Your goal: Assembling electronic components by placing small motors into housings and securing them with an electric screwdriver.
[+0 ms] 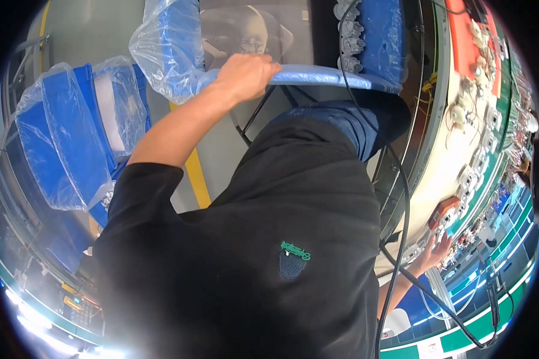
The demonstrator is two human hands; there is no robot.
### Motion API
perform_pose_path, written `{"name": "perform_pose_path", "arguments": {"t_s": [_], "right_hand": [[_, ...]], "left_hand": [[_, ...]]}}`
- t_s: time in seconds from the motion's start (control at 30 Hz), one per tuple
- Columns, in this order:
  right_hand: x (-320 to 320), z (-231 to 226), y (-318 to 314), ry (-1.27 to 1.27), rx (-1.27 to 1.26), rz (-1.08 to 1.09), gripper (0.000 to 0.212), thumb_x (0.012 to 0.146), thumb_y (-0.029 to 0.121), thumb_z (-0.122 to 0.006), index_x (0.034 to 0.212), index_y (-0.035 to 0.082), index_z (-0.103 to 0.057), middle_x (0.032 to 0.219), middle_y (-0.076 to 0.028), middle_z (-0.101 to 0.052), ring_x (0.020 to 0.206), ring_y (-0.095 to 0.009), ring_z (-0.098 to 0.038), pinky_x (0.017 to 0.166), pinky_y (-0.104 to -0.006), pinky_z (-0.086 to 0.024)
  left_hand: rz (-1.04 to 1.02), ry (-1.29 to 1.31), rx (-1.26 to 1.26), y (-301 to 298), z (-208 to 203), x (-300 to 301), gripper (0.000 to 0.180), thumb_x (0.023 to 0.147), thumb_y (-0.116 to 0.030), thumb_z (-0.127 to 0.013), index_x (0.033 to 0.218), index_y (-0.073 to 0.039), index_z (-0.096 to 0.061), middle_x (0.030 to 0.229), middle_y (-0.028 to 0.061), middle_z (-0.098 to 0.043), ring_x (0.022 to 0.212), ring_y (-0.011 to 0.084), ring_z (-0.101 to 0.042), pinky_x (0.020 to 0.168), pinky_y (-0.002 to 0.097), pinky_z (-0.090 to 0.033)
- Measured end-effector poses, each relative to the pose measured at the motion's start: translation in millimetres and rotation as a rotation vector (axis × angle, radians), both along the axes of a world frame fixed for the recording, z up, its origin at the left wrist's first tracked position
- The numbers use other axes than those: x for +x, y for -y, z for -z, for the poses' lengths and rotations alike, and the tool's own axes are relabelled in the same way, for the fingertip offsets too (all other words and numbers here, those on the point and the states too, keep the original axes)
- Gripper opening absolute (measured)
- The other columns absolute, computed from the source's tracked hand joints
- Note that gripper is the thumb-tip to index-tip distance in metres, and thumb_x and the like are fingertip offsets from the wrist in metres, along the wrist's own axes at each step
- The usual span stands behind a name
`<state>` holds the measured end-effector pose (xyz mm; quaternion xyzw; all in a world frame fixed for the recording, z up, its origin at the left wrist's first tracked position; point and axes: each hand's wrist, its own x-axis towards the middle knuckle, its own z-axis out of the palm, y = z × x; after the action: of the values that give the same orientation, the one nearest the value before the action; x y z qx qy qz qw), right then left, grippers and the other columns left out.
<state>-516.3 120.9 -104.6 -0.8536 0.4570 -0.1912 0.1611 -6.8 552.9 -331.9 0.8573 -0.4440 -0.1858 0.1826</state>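
Left hand (245, 75) clamped on a blue plastic-wrapped tray edge (323, 76); right hand (435, 251) spread flat on the cream surface (455, 155) strewn with small white parts (479, 161). Yellow-lined grey floor (218, 155) below.

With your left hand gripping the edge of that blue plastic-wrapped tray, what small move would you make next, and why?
Probably pull the blue tray a little toward the body. The left hand is closed over its near edge, while the right hand rests far off on the workbench, so a short one-handed slide seems safer than a lift.

A factory floor: an assembly bench (455, 161) with small parts (482, 66), bagged blue bins (72, 137).
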Motion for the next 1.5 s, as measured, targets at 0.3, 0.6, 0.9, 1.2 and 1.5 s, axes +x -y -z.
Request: {"name": "perform_pose_path", "arguments": {"t_s": [0.3,0.6,0.9,1.2,1.5], "right_hand": [[14.0,-6.6,-8.9,-0.033,-0.133,-0.085,0.056,0.097,0.007,-0.067,0.147,-0.004,-0.044,0.143,-0.020,-0.055,0.133,-0.028,-0.052,0.113,-0.0410,-0.039],[20.7,-3.5,-5.7,0.078,-0.089,-0.123,0.052,0.096,0.007,-0.067,0.143,-0.005,-0.048,0.141,-0.018,-0.058,0.130,-0.026,-0.055,0.111,-0.0393,-0.041],[25.7,-16.4,-6.4,0.127,-0.114,-0.107,0.049,0.097,0.008,-0.066,0.142,-0.003,-0.051,0.137,-0.015,-0.062,0.126,-0.025,-0.057,0.109,-0.0379,-0.044],[18.8,-2.3,-0.6,0.188,-0.044,-0.057,0.049,0.096,0.006,-0.067,0.141,-0.006,-0.051,0.137,-0.018,-0.061,0.126,-0.026,-0.058,0.108,-0.0371,-0.046],[-11.1,-7.0,9.6,0.121,-0.142,-0.021,0.048,0.094,-0.001,-0.065,0.140,-0.003,-0.053,0.139,-0.018,-0.059,0.130,-0.026,-0.055,0.114,-0.0381,-0.038]], "left_hand": [[0.016,0.051,0.037,0.3,2.6,0.0,0.024,0.085,-0.006,-0.060,0.105,-0.013,-0.073,0.095,0.0101,-0.070,0.095,0.0350,-0.069,0.077,0.0495,-0.056],[0.025,0.136,0.045,-3.7,-3.4,-4.9,0.018,0.087,-0.009,-0.058,0.100,-0.012,-0.070,0.096,0.0107,-0.071,0.093,0.0356,-0.070,0.076,0.0505,-0.056],[0.051,0.196,0.059,-4.3,-2.8,-11.0,0.019,0.082,-0.010,-0.064,0.100,-0.011,-0.070,0.093,0.0098,-0.070,0.092,0.0336,-0.070,0.076,0.0477,-0.057],[0.063,0.154,0.095,10.3,-5.9,3.9,0.018,0.081,-0.011,-0.066,0.098,-0.011,-0.065,0.096,0.0103,-0.069,0.093,0.0341,-0.069,0.079,0.0486,-0.057],[0.123,0.092,0.108,24.1,-6.3,19.9,0.023,0.081,-0.019,-0.071,0.101,-0.010,-0.064,0.100,0.0157,-0.068,0.103,0.0386,-0.065,0.083,0.0516,-0.054]]}}
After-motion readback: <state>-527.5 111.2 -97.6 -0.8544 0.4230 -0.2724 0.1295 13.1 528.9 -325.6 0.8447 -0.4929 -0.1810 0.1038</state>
